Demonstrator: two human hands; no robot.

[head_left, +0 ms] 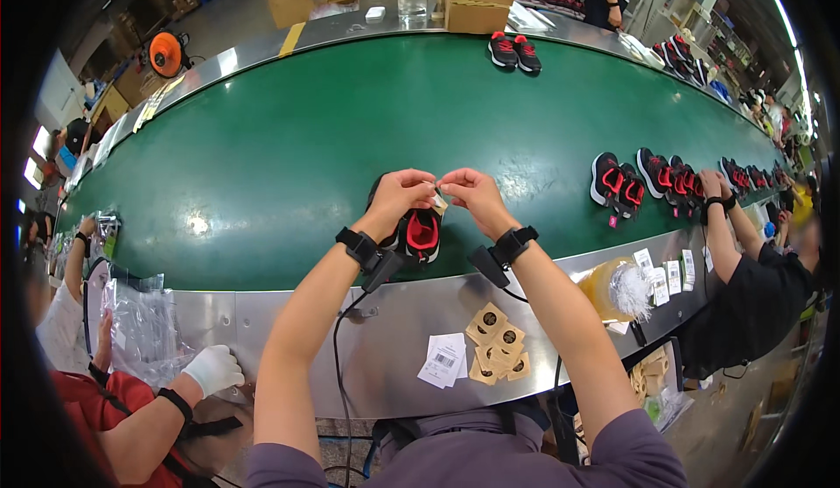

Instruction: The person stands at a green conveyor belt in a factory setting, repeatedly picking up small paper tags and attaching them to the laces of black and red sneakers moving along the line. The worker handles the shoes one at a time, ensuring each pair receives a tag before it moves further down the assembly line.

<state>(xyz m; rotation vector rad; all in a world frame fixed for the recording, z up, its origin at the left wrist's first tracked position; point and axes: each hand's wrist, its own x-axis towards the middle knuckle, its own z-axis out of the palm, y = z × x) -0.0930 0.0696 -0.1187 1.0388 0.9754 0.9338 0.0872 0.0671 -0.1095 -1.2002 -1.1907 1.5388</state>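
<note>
A pair of black shoes with red lining (pixel 423 236) stands on the green belt right in front of me, toes pointing away. Above it my left hand (pixel 404 198) has thumb and fingers pinched on a small tan paper tag (pixel 439 206). My right hand (pixel 477 198) meets it from the other side, its thumb and forefinger closed at the tag's upper edge beside a thin dark bit. What exactly sits between the right fingertips is too small to make out. The left shoe is partly covered by my left hand.
On the steel ledge before me lie white label cards (pixel 444 359) and several tan square tags (pixel 500 341). A roll of white strings (pixel 628 289) stands right of my arm. More shoes (pixel 617 184) line the belt's right; another pair (pixel 514 52) stands far. Co-workers' hands flank me, one in a white glove (pixel 214 370).
</note>
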